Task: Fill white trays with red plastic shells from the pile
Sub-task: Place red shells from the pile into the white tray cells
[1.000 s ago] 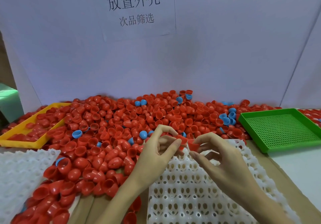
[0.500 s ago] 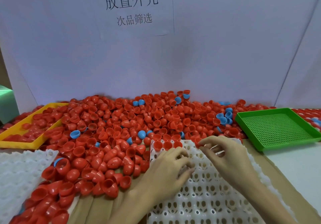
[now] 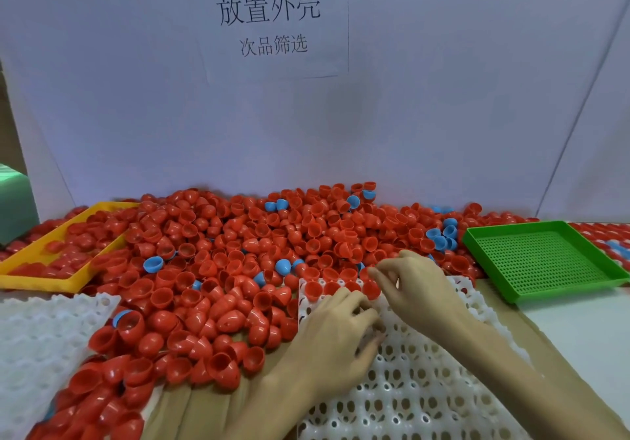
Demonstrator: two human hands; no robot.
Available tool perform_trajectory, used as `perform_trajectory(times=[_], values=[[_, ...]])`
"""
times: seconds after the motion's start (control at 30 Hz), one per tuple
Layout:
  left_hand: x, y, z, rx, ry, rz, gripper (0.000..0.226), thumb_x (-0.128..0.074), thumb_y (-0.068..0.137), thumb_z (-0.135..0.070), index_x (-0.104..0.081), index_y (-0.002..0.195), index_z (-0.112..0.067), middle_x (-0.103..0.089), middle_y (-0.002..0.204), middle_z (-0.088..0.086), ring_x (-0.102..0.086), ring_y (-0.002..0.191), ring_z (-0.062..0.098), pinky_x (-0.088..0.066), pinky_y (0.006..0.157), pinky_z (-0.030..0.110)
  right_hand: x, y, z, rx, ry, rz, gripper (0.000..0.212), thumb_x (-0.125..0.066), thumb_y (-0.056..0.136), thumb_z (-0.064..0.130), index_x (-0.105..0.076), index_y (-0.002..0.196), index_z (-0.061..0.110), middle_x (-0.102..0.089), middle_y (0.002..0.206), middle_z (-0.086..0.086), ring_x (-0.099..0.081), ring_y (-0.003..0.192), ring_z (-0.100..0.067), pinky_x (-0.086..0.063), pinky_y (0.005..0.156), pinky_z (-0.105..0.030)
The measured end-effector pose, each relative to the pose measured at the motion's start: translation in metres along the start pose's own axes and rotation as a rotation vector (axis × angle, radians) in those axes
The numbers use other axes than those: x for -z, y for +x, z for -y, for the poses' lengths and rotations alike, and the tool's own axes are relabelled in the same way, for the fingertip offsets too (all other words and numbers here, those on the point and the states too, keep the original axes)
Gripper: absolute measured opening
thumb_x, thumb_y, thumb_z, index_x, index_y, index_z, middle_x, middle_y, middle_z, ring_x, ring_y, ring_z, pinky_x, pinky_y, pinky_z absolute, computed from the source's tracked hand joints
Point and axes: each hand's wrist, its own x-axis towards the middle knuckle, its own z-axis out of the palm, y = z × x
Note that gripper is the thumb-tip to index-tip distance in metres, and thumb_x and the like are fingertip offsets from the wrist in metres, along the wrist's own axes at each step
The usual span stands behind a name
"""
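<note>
Left hand (image 3: 335, 334): fingers curled, resting on white tray (image 3: 426, 388); hold cannot be told.
Right hand (image 3: 414, 281): fingertips pinched together above far tray row.
Shells (image 3: 314, 288): seated in far row.
Pile (image 3: 211, 269): behind and left of tray.

The pile of shells (image 3: 238, 269) lies behind the two egg trays, one (image 3: 426, 388) under both hands and another (image 3: 37, 337) at the left. A basket tray (image 3: 545, 258) sits right of the pile, and a flat tray (image 3: 61, 282) with shells in it sits left.
</note>
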Motion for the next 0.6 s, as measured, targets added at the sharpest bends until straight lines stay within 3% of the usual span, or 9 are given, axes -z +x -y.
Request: perform_trajectory(times=[0.07,0.17,0.27,0.33,0.47,0.6], values=[[-0.001,0.001,-0.001,-0.002,0.034,-0.026,0.032,-0.047,0.105,-0.044,-0.066,0.123,-0.024,-0.053,0.123,-0.013,-0.044,0.115,0.005,-0.042,0.102,0.028,-0.003,0.008,0.003,0.021,0.050,-0.083,0.025,-0.057,0.105,0.033,-0.068,0.083,0.029,-0.053,0.081,0.008,-0.053,0.072,-0.007,-0.043,0.066,-0.026],[0.000,0.000,-0.003,0.014,0.039,-0.087,0.035,-0.043,0.106,-0.045,-0.060,0.127,-0.023,-0.048,0.131,-0.012,-0.041,0.122,0.005,-0.036,0.107,0.022,-0.010,0.025,0.007,0.083,0.178,-0.048,0.021,-0.057,0.106,0.018,-0.076,0.113,0.021,-0.062,0.108,0.008,-0.061,0.094,-0.007,-0.052,0.083,-0.024],[0.002,-0.001,-0.004,0.056,0.096,-0.117,0.041,-0.036,0.107,-0.049,-0.056,0.133,-0.025,-0.041,0.147,-0.010,-0.033,0.140,0.007,-0.004,0.118,0.019,-0.019,0.038,0.009,0.101,0.207,0.080,0.026,-0.055,0.106,0.014,-0.078,0.118,0.020,-0.065,0.125,0.005,-0.060,0.116,-0.011,-0.048,0.101,-0.027],[0.002,-0.001,-0.002,0.066,0.121,-0.089,0.048,-0.031,0.107,-0.052,-0.055,0.137,-0.023,-0.042,0.150,-0.008,-0.028,0.146,0.010,0.010,0.116,0.017,-0.024,0.043,0.009,0.095,0.143,0.141,0.028,-0.055,0.106,0.015,-0.077,0.121,0.021,-0.066,0.129,0.005,-0.057,0.122,-0.015,-0.043,0.105,-0.027],[-0.001,-0.002,0.001,0.066,0.142,-0.043,0.052,-0.030,0.108,-0.053,-0.055,0.141,-0.022,-0.051,0.144,-0.007,-0.035,0.141,0.012,-0.014,0.123,0.029,-0.017,0.042,0.010,0.112,0.188,0.069,0.028,-0.055,0.106,0.014,-0.078,0.119,0.022,-0.070,0.124,0.011,-0.057,0.117,-0.009,-0.047,0.103,-0.029],[-0.001,-0.001,0.000,0.071,0.125,-0.078,0.048,-0.033,0.106,-0.049,-0.060,0.136,-0.022,-0.053,0.141,-0.008,-0.039,0.136,0.010,-0.026,0.121,0.030,0.000,0.028,0.010,0.131,0.257,-0.007,0.028,-0.056,0.104,0.011,-0.080,0.112,0.025,-0.070,0.115,0.019,-0.060,0.112,-0.003,-0.052,0.095,-0.029]])
